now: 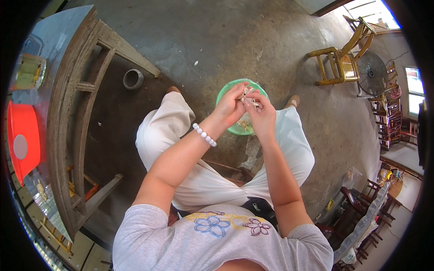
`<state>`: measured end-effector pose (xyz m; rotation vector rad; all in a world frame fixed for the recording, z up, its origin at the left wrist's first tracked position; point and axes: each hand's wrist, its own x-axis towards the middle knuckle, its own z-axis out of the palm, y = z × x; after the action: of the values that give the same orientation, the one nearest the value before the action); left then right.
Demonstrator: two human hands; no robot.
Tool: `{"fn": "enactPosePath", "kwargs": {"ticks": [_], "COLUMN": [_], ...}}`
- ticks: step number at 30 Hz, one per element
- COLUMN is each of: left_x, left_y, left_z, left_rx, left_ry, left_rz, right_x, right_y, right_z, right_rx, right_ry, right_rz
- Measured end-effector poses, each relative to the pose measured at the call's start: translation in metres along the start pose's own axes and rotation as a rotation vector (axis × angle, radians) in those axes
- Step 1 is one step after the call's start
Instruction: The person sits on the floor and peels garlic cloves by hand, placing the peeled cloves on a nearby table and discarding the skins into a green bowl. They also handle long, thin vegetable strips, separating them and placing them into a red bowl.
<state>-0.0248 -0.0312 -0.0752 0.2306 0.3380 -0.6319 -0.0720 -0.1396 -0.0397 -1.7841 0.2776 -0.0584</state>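
Observation:
Both my hands meet over a green plastic basin on the floor between my feet. My left hand (232, 103), with a beaded bracelet on its wrist, is palm up and holds part of a small bunch of pale, stringy plant pieces (249, 93); what they are exactly I cannot tell. The thumb and fingers of my right hand (262, 110) pinch the same bunch from the right side. Below the hands, the green basin (225, 88) contains some pale and yellowish scraps (244, 123). My forearms and hands hide part of its inside.
On the left stands a wooden-framed table (59, 101) with a red plastic basin (28, 135) on top. A grey round pot (133, 79) is on the concrete floor. At the upper right are a wooden chair (349, 67) and a floor fan (372, 73). Small white scraps dot the floor.

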Motion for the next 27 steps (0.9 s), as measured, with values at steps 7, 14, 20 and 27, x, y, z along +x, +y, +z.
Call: {"fn": "enactPosePath", "kwargs": {"ticks": [7, 14, 20, 27], "left_x": [0.007, 0.000, 0.003, 0.010], "left_y": [0.005, 0.007, 0.017, 0.017], "left_z": [-0.010, 0.003, 0.001, -0.014], "left_rx": [-0.103, 0.053, -0.053, 0.034], "left_ry": [0.052, 0.018, 0.120, 0.207], "left_rz": [0.041, 0.087, 0.163, 0.181], "right_x": [0.004, 0.005, 0.002, -0.001], "right_y": [-0.019, -0.019, -0.025, -0.003], "right_z": [-0.006, -0.008, -0.010, -0.029], "right_rx": [0.366, 0.512, 0.535, 0.484], "right_ry": [-0.097, -0.125, -0.215, -0.203], "right_rz": [0.136, 0.230, 0.267, 0.309]}}
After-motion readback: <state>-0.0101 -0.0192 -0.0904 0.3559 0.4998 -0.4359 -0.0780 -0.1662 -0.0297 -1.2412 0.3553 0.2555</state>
